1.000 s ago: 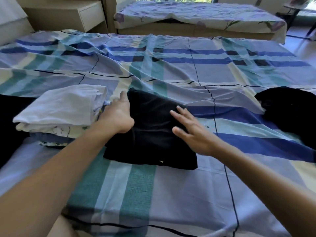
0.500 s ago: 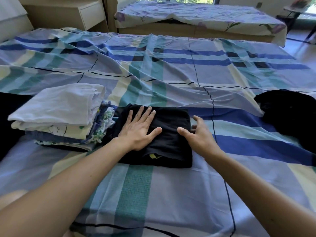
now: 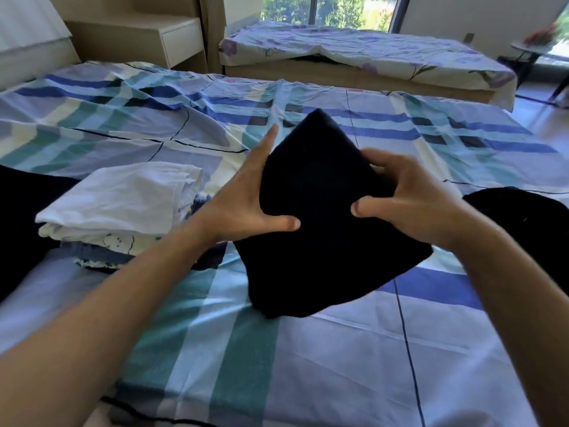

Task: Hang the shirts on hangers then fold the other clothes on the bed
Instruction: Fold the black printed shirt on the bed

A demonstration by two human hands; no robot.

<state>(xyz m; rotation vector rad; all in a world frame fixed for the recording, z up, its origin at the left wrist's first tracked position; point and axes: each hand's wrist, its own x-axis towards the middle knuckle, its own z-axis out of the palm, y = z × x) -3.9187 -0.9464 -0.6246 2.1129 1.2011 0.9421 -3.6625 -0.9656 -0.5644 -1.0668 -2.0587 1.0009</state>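
A folded black garment (image 3: 320,220) is lifted above the bed (image 3: 338,365), tilted like a diamond. My left hand (image 3: 243,198) grips its left edge, thumb on top and fingers behind. My right hand (image 3: 406,195) grips its right edge, thumb on top. To the left lies a stack of folded clothes (image 3: 123,211), a white piece on top and patterned ones under it. Another black garment (image 3: 520,220) lies unfolded at the right edge of the bed.
The bed carries a blue, teal and white checked sheet. A dark cloth (image 3: 21,223) lies at the far left. Behind stand a second bed (image 3: 369,53) with a floral sheet, a beige nightstand (image 3: 147,35) and a small table (image 3: 538,50) at the right.
The black garment lay flat on the bed under my pressing hands. Both hands have now taken its sides and raised it off the sheet.
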